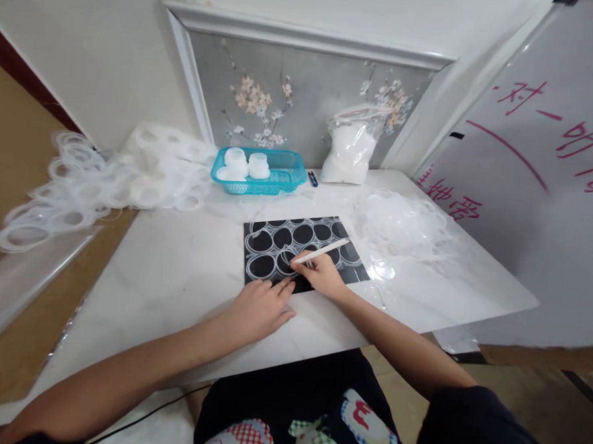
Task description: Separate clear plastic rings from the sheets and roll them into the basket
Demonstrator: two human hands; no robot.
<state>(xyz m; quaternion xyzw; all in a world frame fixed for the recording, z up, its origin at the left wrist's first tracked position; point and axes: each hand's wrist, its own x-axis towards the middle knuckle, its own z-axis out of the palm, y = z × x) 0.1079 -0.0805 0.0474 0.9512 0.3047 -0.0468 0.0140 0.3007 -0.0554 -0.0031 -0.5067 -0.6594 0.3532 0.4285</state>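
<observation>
A black board (pixel 303 233) lies on the white table, covered by a translucent sheet with rows of round holes. White rings outline the holes, and a thin loop lifts a little near the middle. My right hand (pixel 321 274) is closed around a slim white pen-like tool (pixel 327 248), its lower end at the sheet by my fingertips. I cannot make out the tool's tip. My left hand (pixel 262 308) rests flat, fingers extended, with its fingertips on the board's near edge and its palm over the table.
A turquoise basket (pixel 299 176) with white round stacks stands at the back, beside small dark blue snips (pixel 313 178) and a clear bag of white material (pixel 349 148). Ring-holed scrap (pixel 150 174) heaps on the left; more clear film (pixel 406 221) lies right. A whiteboard (pixel 523 260) borders the table.
</observation>
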